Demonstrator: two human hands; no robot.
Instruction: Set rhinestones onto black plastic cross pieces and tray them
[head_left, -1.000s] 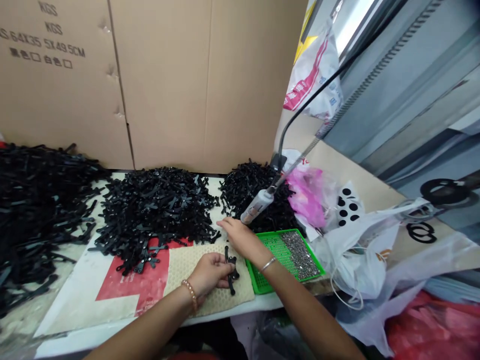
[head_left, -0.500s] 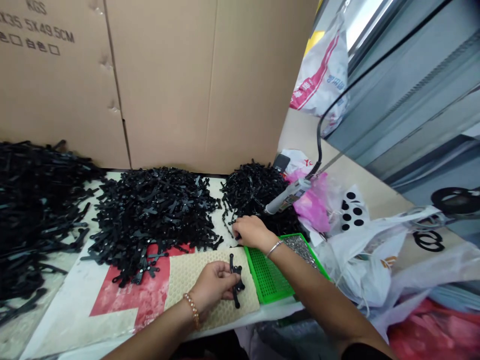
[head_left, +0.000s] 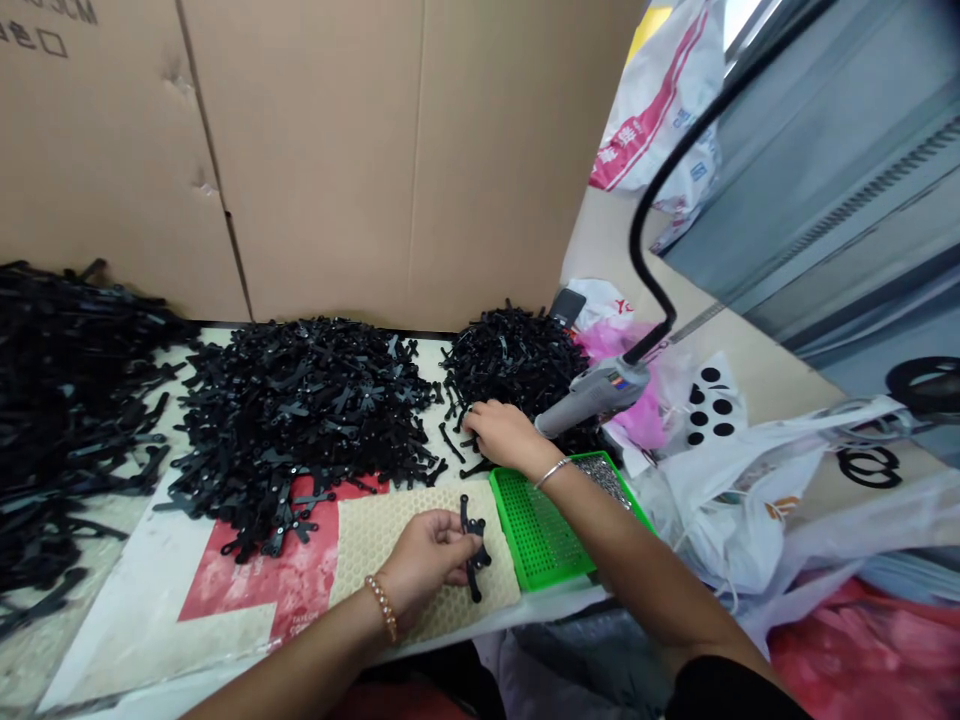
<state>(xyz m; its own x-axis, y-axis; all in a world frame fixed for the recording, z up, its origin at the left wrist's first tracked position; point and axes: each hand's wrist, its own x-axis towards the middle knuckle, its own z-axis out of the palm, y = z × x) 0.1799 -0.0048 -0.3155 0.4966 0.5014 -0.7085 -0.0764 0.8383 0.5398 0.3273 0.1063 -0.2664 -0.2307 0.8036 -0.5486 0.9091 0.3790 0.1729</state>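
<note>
Black strap pieces (head_left: 472, 545), a small stacked bunch, sit pinched in our left hand (head_left: 427, 560), fingers closed around them just above the cream honeycomb mat (head_left: 375, 545) on the desk (head_left: 150, 620). Our right hand (head_left: 506, 435) rests on the near edge of the right-hand pile of black pieces (head_left: 514, 360), fingers curled onto loose ones; we cannot tell whether they grip any. Just beside that wrist lies the green tray (head_left: 536, 530), and a grey tool (head_left: 596, 392) hangs near the pile.

Bright, even daylight; soft shadows; wide-angle bending at edges
</note>
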